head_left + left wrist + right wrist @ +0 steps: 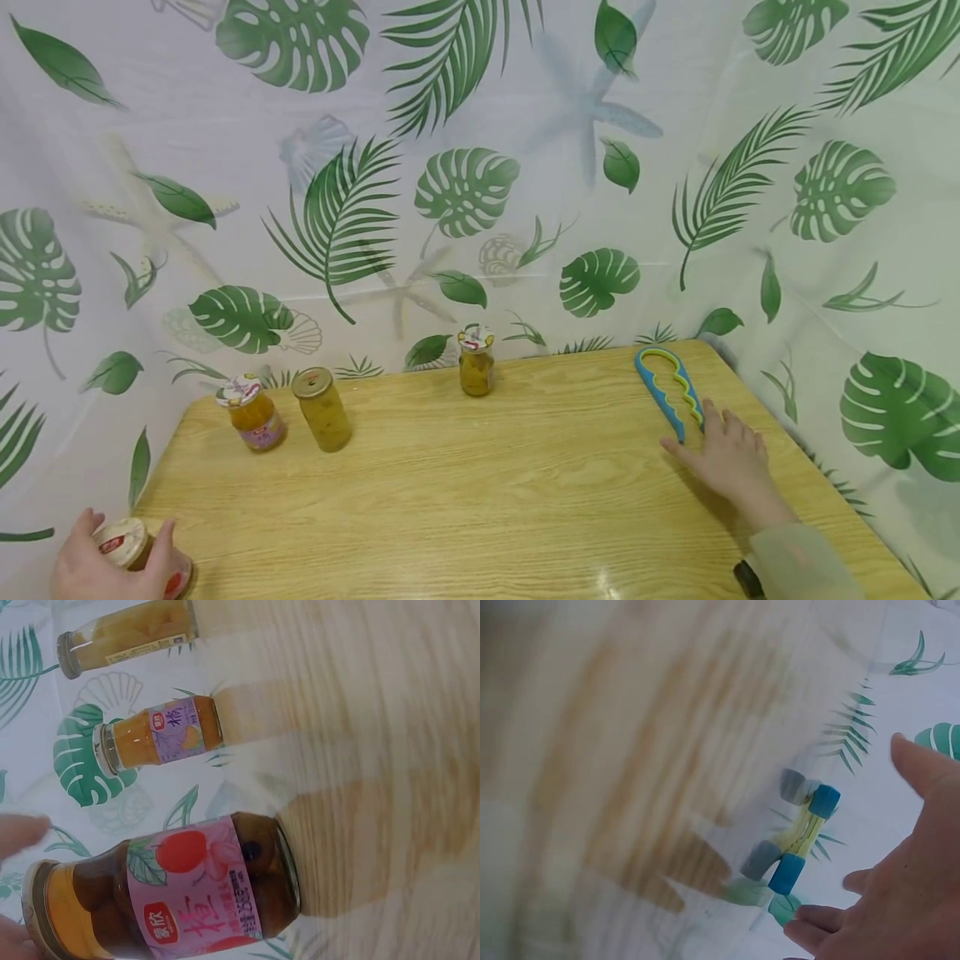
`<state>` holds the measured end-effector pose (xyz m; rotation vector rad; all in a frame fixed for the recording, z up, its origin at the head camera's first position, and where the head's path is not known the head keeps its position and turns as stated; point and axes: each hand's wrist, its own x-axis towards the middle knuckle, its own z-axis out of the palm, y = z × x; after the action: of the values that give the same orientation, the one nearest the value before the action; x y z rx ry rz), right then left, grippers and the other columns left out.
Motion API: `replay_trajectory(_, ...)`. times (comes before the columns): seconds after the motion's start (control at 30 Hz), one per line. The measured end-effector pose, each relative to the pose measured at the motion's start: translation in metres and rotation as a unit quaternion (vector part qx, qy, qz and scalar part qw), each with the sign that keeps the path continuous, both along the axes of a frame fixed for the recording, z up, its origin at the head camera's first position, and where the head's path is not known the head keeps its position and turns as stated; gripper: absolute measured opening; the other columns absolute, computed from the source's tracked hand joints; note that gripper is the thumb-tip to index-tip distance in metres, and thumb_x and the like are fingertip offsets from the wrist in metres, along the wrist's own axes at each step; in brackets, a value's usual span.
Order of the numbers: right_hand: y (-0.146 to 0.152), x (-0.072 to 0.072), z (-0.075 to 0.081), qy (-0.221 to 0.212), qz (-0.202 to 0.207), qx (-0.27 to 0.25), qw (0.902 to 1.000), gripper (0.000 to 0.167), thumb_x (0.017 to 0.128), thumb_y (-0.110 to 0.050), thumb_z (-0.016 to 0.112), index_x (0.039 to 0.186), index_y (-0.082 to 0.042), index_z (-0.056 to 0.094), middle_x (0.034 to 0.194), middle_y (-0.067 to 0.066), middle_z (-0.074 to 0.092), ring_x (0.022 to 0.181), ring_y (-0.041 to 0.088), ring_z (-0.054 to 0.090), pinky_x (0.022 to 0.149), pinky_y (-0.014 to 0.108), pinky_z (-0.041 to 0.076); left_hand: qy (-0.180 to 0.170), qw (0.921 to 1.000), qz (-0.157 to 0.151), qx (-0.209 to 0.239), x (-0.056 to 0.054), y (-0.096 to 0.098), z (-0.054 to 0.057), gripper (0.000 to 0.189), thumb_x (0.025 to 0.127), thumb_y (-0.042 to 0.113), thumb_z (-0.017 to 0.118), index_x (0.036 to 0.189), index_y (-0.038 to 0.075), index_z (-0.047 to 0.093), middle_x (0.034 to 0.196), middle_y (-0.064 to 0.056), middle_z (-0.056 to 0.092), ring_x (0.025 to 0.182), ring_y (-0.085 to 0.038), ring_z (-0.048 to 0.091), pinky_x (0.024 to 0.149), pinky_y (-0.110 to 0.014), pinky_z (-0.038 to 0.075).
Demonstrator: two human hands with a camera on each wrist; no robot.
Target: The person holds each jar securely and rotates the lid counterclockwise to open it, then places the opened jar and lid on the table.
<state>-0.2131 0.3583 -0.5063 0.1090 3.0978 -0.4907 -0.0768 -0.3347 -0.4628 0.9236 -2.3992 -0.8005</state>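
Note:
At the lower left, my left hand [112, 562] spreads its thumb and fingers about the lid of a fruit jar [195, 889]. This jar has a pink label with red fruit and dark round pieces inside. In the left wrist view a fingertip shows a gap from the lid, and the thumb side is close by it. On the right side, my right hand [727, 458] reaches with extended fingers toward a blue and yellow jar opener [660, 396]. Its fingertips are right at the opener's handle ends in the head view. The opener lies flat on the table.
A jar with a purple label [258, 421] and a taller gold-lidded jar [326, 412] stand at the back left. A small jar [477, 371] is near the table's back edge. Leaf-patterned sheets [480, 250] hang behind and beside the wooden table [480, 500].

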Motion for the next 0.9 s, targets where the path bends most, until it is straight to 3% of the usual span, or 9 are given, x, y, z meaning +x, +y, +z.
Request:
replay_trajectory(0.1,0.001,-0.003,-0.002,-0.008,0.003,0.007,0.9999,0.113,0.100,-0.066,0.059,0.159,0.020,0.016,0.150,0.056,0.027,0.136,0.073,0.028,0.114,0.082,0.024,0.002,0.9982,0.001,0.059,-0.002,-0.007,0.000,0.091,0.098,0.027,0.066,0.163,-0.011,0.016,0.157,-0.039,0.040,0.142,-0.058,0.038,0.122,-0.066,0.033)
replay_trajectory(0.23,0.000,-0.006,-0.002,-0.019,0.006,0.011,0.9997,0.113,0.101,-0.063,0.061,0.154,0.026,0.016,0.143,0.058,0.031,0.131,0.074,0.032,0.113,0.079,0.030,-0.028,0.9919,0.016,0.123,-0.003,-0.014,-0.001,0.097,0.099,0.030,0.067,0.165,-0.008,0.007,0.164,-0.036,0.032,0.147,-0.055,0.034,0.124,-0.065,0.031)
replay_trajectory(0.47,0.004,-0.011,-0.001,-0.037,0.010,0.015,0.9992,0.113,0.102,-0.058,0.061,0.149,0.033,0.016,0.137,0.062,0.032,0.128,0.077,0.033,0.111,0.078,0.034,-0.024,0.9884,0.045,0.143,-0.003,-0.017,-0.009,0.098,0.096,0.031,0.070,0.166,-0.006,0.012,0.164,-0.038,0.028,0.146,-0.056,0.033,0.124,-0.066,0.032)
replay_trajectory(0.7,0.009,-0.014,-0.002,-0.028,0.003,0.012,0.9995,0.104,0.100,-0.050,0.066,0.142,0.034,0.023,0.128,0.062,0.033,0.124,0.078,0.033,0.106,0.078,0.035,-0.029,0.9835,0.052,0.171,-0.004,-0.020,-0.010,0.094,0.095,0.035,0.072,0.163,-0.006,0.022,0.159,-0.039,0.028,0.144,-0.054,0.033,0.125,-0.065,0.032)
replay_trajectory(0.83,0.009,-0.017,-0.001,-0.018,0.005,0.027,0.9995,0.097,0.098,-0.049,0.068,0.129,0.037,0.033,0.119,0.060,0.038,0.118,0.075,0.037,0.102,0.075,0.035,-0.025,0.9845,0.054,0.165,-0.004,-0.018,-0.009,0.091,0.094,0.035,0.074,0.161,-0.007,0.027,0.150,-0.039,0.033,0.136,-0.054,0.038,0.117,-0.063,0.038)
replay_trajectory(0.9,0.009,-0.018,0.000,-0.022,0.005,0.036,0.9991,0.097,0.097,-0.051,0.068,0.124,0.037,0.037,0.115,0.059,0.041,0.116,0.073,0.039,0.101,0.073,0.036,-0.025,0.9855,0.056,0.158,-0.003,-0.017,-0.009,0.090,0.093,0.036,0.074,0.159,-0.007,0.030,0.145,-0.039,0.036,0.132,-0.053,0.041,0.106,-0.055,0.044)
